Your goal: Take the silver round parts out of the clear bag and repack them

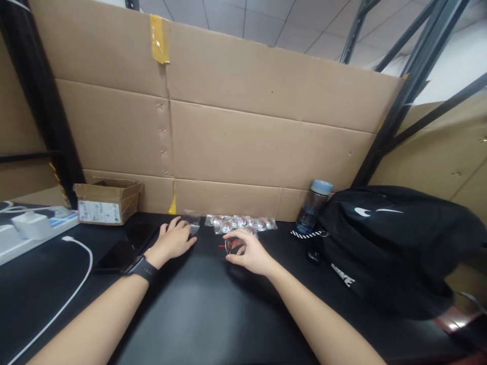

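Observation:
My right hand [249, 252] pinches a small round disc [228, 246] between thumb and fingers, above the black table. The disc looks dark with a pale rim, and a thin red piece sticks out on its left; its exact kind is too small to tell. Fingers spread, my left hand [177, 239] rests palm down at the table's back, with nothing visible in it. Its fingertips are beside a clear plastic bag [192, 218]. Just behind my right hand lies a row of clear packets [241, 222] holding round silvery pieces with red marks.
A cardboard box [108, 203], a dark tablet-like slab [124, 248], a white cable [88, 253] and a power strip [64, 223] are on the left. To the right stand a water bottle [314, 205] and a black bag [391, 238]. Cardboard panels [243, 137] close the back.

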`<state>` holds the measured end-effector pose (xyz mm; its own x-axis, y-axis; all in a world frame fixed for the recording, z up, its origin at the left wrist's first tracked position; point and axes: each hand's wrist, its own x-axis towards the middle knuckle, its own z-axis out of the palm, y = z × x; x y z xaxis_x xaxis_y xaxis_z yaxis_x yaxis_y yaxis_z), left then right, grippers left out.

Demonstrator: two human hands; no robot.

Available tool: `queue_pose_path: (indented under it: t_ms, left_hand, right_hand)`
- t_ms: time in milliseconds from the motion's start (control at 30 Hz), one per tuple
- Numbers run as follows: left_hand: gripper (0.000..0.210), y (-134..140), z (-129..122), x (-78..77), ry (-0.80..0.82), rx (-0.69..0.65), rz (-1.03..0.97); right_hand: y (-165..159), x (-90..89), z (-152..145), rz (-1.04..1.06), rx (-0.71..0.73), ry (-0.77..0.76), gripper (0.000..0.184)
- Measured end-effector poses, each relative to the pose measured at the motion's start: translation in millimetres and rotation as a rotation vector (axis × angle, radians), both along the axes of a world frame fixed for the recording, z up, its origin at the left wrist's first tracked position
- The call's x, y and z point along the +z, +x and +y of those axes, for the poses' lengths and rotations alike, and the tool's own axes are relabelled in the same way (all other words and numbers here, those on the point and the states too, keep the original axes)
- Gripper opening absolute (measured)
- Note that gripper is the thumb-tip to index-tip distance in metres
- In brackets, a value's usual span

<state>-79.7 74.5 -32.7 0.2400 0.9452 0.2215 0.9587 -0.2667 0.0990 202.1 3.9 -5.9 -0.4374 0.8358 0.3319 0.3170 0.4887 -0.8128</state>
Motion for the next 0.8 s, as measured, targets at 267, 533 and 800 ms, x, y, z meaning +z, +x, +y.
queue_pose_path:
  t_ms: [267, 533, 800]
  left_hand:
    - [0.033, 18.8, -22.9, 7.3, -0.04, -0.096, 0.04]
    - [0.02, 45.4, -49.5, 22.1, -0.063, -0.426, -0.143]
    - [0.016, 61.5, -70.0, 31.4, -0.176, -0.744, -0.245]
  right_hand:
    - [3.1, 3.2, -1.6, -0.147, -0.057, 0.185, 0.047]
    - [7.1, 6.0, 0.2, -0.197, -0.063, 0.273, 0.052]
    - [17.0, 13.7, 2.1, -0.317, -0.063, 0.356, 0.048]
